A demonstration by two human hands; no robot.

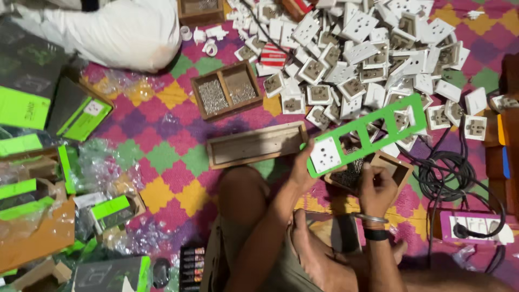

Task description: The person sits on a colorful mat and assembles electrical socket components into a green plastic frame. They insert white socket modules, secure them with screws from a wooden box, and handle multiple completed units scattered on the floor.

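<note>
My left hand (pixel 301 168) holds one end of a long green plastic frame (pixel 413 114) with several square openings. A white socket module (pixel 325 155) sits in the opening nearest that hand. My right hand (pixel 377 186) is under the frame, fingers curled over a small wooden tray of screws (pixel 401 169); whether it holds a screw I cannot tell. A large heap of white socket modules (pixel 357 54) lies just beyond the frame on the patterned mat.
An empty long wooden box (pixel 254 145) and a two-part wooden tray of screws (pixel 227 90) lie left of the frame. Black cable (pixel 448 173) and a pink socket strip (pixel 476 226) are at right. Green boxes (pixel 81 116) and plastic wrap fill the left. Another person's white-clad leg (pixel 119 32) is top left.
</note>
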